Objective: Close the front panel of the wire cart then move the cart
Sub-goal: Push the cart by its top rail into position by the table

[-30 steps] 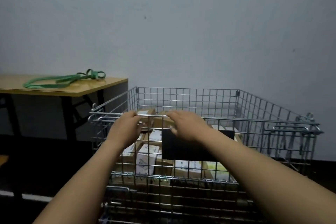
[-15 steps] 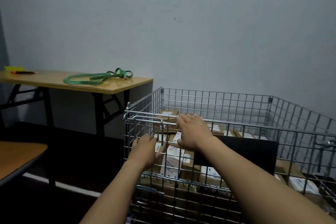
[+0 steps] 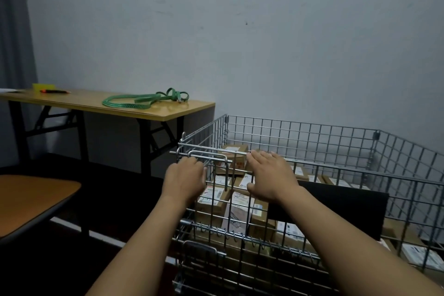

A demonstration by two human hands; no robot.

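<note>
Over on the left, the surface [image 3: 168, 110] with the green strap [image 3: 134, 101] has slid further into view since a second ago, so you've shifted toward the wire cart's [image 3: 336, 151] left corner. Your left hand [image 3: 185, 181] now curls around the latch bar [image 3: 206, 157]; your right hand [image 3: 269, 175] lies flat, fingers spread, on the front panel [image 3: 312, 199]. Panel looks upright, so I'd guess latching's next, then pushing.
</note>
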